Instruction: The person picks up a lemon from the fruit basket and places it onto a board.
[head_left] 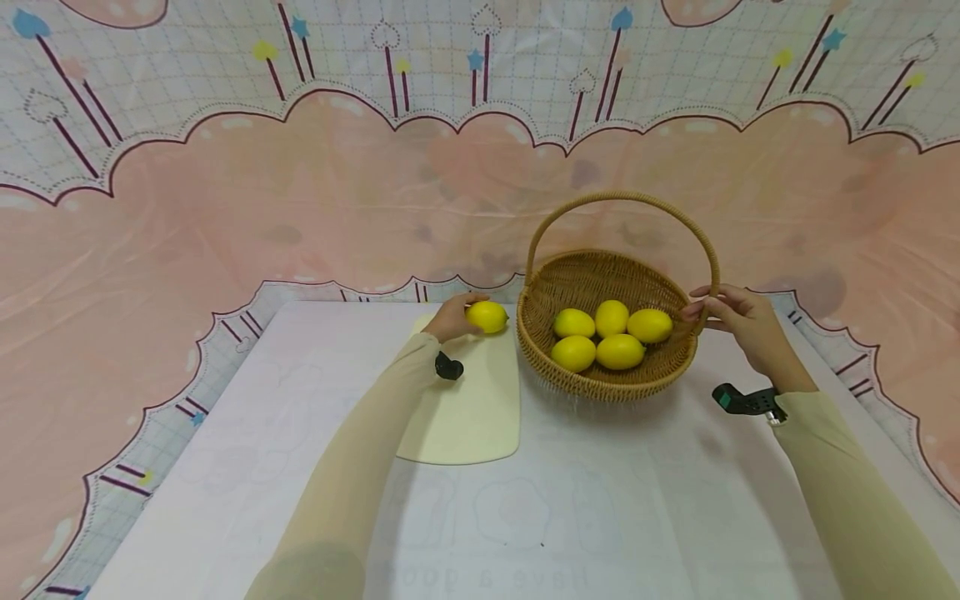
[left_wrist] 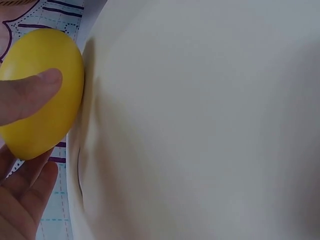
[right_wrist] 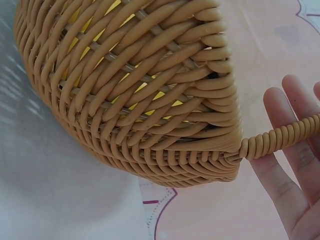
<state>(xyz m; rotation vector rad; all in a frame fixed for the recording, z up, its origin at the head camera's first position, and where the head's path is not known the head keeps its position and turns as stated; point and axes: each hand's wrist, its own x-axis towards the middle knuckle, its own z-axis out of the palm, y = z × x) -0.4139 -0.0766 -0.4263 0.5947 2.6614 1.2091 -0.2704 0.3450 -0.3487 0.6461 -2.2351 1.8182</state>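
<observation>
My left hand [head_left: 453, 317] grips a yellow lemon [head_left: 487, 317] over the far end of a cream board [head_left: 468, 408]. In the left wrist view the thumb lies across the lemon [left_wrist: 65, 107] and the other fingers are partly behind it. To the right stands a brown wicker basket [head_left: 607, 385] with a tall arched handle, and several lemons [head_left: 620, 352] lie inside. At the basket's right side my right hand [head_left: 750, 329] holds the base of the handle [right_wrist: 285, 137]. Its fingers pass behind the handle in the right wrist view; the thumb is out of sight there.
A white cover with faint printing lies on the table [head_left: 262, 433]. Behind and at both sides hangs a pink patterned cloth [head_left: 360, 200]. The board's right edge is close beside the basket.
</observation>
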